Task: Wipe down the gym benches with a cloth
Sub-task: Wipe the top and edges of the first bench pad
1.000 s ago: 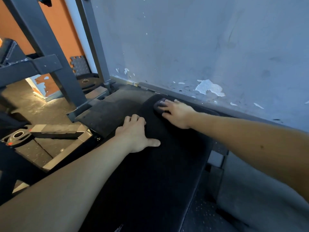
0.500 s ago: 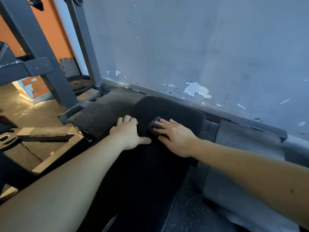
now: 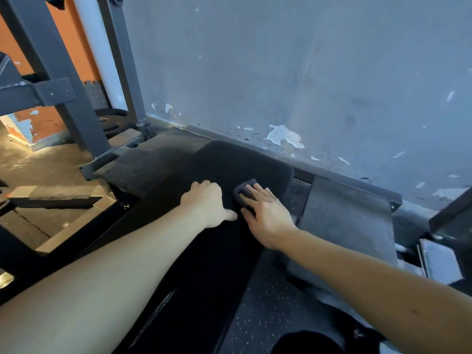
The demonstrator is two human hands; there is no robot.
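My right hand [image 3: 267, 213] lies flat, fingers straight and slightly spread. It grips nothing and only presses down on the small folded dark-grey cloth [image 3: 241, 191]. The cloth sits under my fingertips on the long black padded gym bench [image 3: 219, 264], toward the bench's far end, which stops near the scuffed blue-grey wall with flaking paint [image 3: 281, 72].

My left hand [image 3: 207, 201] leans on the pad just beside it with the thumb splayed out toward the right hand. Its fingers bend away from me, so I cannot see their tips. It holds nothing and works as a brace.

I judge the cloth to be light, soft and limp. If I push it with one fingertip it will probably bunch or roll. The better hold is the one I have now, a broad flat press across its top so the fold stays spread as it slides. If I need to lift or refold it, I would pinch the raised folded edge at its far side.

The bench pad looks firm with a slightly grainy skin, so I expect drag and not slip. The bench looks heavy enough to stay put under my weight. The grey steel rack [image 3: 63, 93] stands well off to the left.
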